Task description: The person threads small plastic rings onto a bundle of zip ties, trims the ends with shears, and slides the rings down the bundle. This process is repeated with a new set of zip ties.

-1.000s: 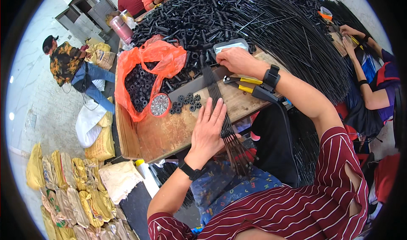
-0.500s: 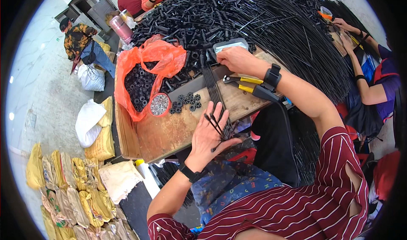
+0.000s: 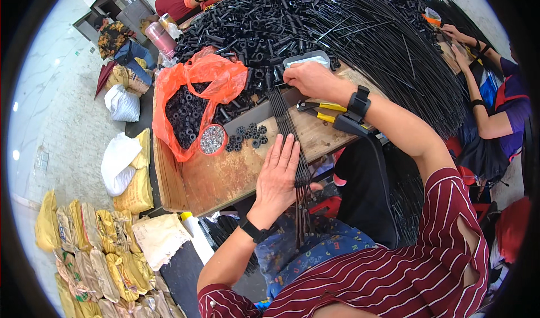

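Observation:
A bundle of thin black rods [image 3: 285,115] lies across the wooden bench, its near ends hanging past the edge above my lap. My left hand [image 3: 275,174] holds this bundle near the edge, fingers straight along it and the thumb on the other side. At the far end of the rods, my right hand [image 3: 315,82] is closed in a pinch; what sits between its fingertips is too small to make out. A clear shallow tray [image 3: 315,57] stands just beyond that hand. Yellow-and-black pliers [image 3: 326,106] lie beside the right wrist.
Black tubular fittings [image 3: 264,25] are heaped behind the bench, with long rods [image 3: 388,53] at right. An orange bag [image 3: 216,73] of black nuts, a red tub [image 3: 212,140] of small metal pieces and loose black nuts [image 3: 247,135] sit left. Co-workers' hands [image 3: 458,42] work at far right.
Several rod ends that lay over my left hand now hang down beside it with the bundle. My right hand has shifted slightly left. A person in the background has moved away.

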`<state>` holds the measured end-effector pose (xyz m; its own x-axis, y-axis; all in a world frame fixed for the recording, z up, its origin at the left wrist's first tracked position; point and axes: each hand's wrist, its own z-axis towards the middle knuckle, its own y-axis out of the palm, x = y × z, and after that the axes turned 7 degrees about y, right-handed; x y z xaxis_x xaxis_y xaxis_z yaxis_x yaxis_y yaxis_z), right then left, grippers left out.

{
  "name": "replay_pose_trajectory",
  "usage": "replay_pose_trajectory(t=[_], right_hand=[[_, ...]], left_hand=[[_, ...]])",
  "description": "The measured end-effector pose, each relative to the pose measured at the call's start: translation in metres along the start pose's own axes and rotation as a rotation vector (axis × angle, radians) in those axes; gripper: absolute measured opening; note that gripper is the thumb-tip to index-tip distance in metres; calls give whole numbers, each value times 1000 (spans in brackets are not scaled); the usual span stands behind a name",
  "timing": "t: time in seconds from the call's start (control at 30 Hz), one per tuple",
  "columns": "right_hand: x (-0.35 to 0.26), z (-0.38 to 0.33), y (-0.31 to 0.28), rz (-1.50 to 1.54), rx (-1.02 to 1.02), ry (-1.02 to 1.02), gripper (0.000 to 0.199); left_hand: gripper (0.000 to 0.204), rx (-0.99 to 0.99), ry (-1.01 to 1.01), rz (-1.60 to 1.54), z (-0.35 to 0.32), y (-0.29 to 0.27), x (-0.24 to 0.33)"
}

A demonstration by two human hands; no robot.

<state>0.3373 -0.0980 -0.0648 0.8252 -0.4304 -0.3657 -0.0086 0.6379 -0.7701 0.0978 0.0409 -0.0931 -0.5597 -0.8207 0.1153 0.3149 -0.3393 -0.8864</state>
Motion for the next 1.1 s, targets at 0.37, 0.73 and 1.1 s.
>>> replay_pose_trajectory(t=[0.37, 0.73, 1.1], right_hand=[[1, -1, -4, -49, -63, 41, 8], [0, -2, -3, -56, -81, 30, 9], [0, -2, 4, -34, -63, 21, 8]], left_hand=[[95, -80, -42, 71, 3, 1, 0], [95, -67, -47, 47, 4, 2, 0], [101, -98, -55, 50, 4, 3, -2]])
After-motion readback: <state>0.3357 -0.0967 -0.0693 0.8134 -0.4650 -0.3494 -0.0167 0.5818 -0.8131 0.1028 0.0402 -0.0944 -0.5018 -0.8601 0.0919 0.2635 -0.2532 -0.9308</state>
